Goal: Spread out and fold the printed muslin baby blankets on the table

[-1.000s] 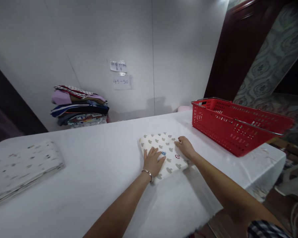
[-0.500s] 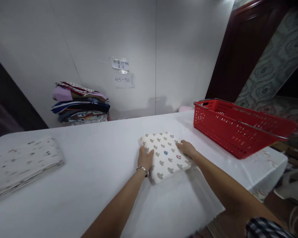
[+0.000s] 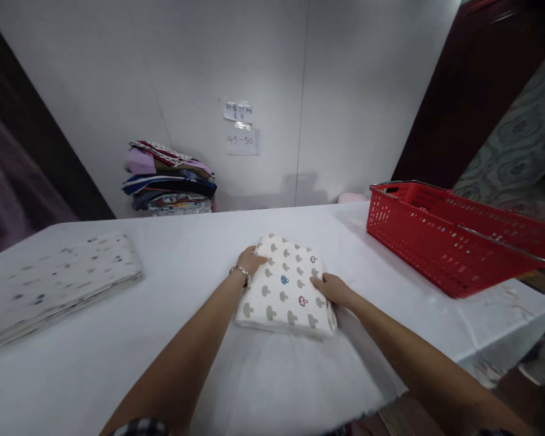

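A folded white cloth [image 3: 286,284] printed with grey mushrooms, plus a few blue and red ones, lies near the middle of the table. My left hand [image 3: 251,261], with a bracelet at the wrist, grips its left edge, thumb on top. On the opposite side my right hand [image 3: 333,289] holds the right edge, thumb also on top. The fingers underneath are hidden. Farther left lies another folded white cloth [image 3: 72,275] with small dark prints, apart from both hands.
A red plastic basket [image 3: 436,248] with metal handles stands on the right of the white-covered table [image 3: 181,357]. Behind the table's far edge is a stack of folded fabrics [image 3: 170,181]. Two paper notes [image 3: 243,141] are taped to the wall.
The mushroom-print cloth has turned and shifted slightly left, with both hands still on its sides. My left hand sits farther up its left edge. The whole view has swung a little left.
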Available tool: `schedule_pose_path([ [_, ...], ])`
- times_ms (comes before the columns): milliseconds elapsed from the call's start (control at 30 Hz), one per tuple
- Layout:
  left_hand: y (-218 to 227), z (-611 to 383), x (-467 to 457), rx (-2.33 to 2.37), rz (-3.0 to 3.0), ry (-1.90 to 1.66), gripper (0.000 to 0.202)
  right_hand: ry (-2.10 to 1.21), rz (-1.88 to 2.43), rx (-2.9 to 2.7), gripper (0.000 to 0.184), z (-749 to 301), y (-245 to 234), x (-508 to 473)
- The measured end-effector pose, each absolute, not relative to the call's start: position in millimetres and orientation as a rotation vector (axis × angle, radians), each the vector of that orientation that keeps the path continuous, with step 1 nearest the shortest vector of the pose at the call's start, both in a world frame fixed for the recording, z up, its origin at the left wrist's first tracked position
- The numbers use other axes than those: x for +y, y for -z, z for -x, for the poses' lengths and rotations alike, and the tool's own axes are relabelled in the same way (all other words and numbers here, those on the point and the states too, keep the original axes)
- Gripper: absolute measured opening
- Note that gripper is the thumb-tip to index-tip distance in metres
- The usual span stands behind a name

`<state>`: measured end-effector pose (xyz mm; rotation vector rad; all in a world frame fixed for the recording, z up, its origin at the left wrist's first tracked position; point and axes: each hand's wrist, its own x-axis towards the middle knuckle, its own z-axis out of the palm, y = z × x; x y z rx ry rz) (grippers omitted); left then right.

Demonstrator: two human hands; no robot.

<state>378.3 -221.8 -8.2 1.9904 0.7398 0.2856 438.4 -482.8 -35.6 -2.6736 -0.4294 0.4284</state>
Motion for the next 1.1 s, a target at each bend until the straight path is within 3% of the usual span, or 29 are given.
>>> schedule_pose_path([
  [233,13.7,-338.0,-226.2,0.637,-2.23,-0.204,0.059,-0.4,2.705,-0.489,0.058,-445.6,28.1,-481.3],
  [367,7.7,-313.4,-265.3,0.304,-2.644,-0.168,0.062,-0.251,2.725,-0.418,0.058,-464.1,18.9,-470.8],
  [533,19.5,-287.3,-308.9,-0.138,-2.818,-0.033,0.064,-0.142,2.703,-0.388,0.047,-480.4,19.4,-451.3],
  [800,33.5,-277.7,-316.0,-0.24,-2.864,-0.146,0.059,-0.065,2.693,-0.347,0.033,-486.1,36.9,-461.8],
  [933,24.5,-277.1,-324.0,-0.274,-2.821,-0.125,0.061,-0.053,2.707,-0.395,0.037,-483.7,34.2,-461.6],
  [1100,26.7,-272.0,-346.2,-0.479,-2.78,-0.117,0.068,0.163,2.675,-0.689,0.056,-465.7,21.9,-439.6],
])
